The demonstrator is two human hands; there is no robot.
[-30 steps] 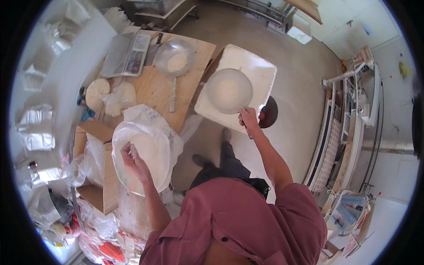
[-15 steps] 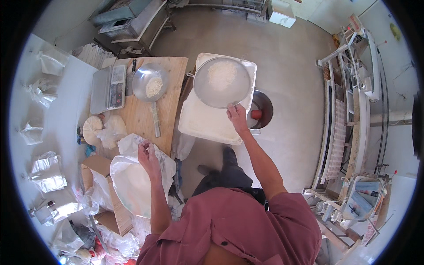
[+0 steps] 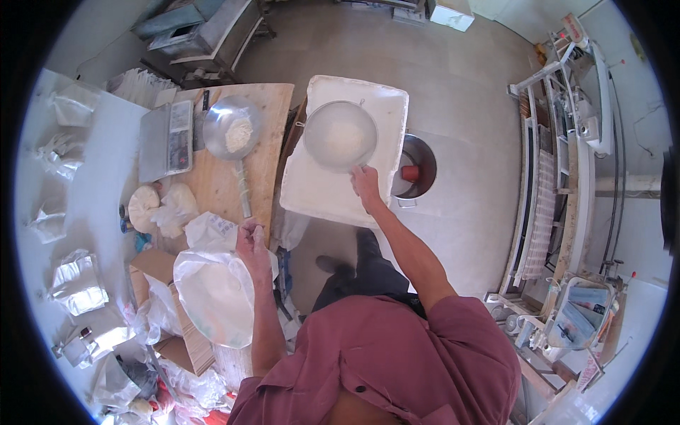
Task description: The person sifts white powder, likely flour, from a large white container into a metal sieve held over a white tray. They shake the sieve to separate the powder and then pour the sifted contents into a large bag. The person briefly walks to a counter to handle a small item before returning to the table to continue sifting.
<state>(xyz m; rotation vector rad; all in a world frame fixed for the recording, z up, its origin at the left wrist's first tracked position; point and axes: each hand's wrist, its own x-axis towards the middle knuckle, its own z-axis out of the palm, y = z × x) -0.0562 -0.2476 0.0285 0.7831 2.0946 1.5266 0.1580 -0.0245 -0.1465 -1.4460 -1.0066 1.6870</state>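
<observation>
My right hand (image 3: 365, 185) grips the near rim of a round sieve (image 3: 341, 134) with pale powder in its middle. The sieve is over a shallow white tray (image 3: 312, 195) dusted with powder. Just below the handle end of a metal scoop (image 3: 225, 111) is my left hand (image 3: 253, 239), its fingers loosely bent and somewhat apart, with nothing visible in them. The wide scoop lies on the wooden table (image 3: 273, 156) and carries a pale powdery heap (image 3: 239, 134). Beside my left hand stands a white-lined tub (image 3: 216, 301) of white powder, its plastic liner folded over the edge.
A deep metal pot (image 3: 419, 191) with a red cup (image 3: 410, 173) inside stands right of the tray. Clear bags of pale powder (image 3: 176, 209), a grey case (image 3: 166, 142) and a cardboard box (image 3: 188, 333) are at left. A metal rack (image 3: 528, 212) lines the right side.
The sieve has come lower and nearer the tray, and its powder patch looks smaller and fainter. My left hand has moved right, from over the tub's liner toward the scoop handle.
</observation>
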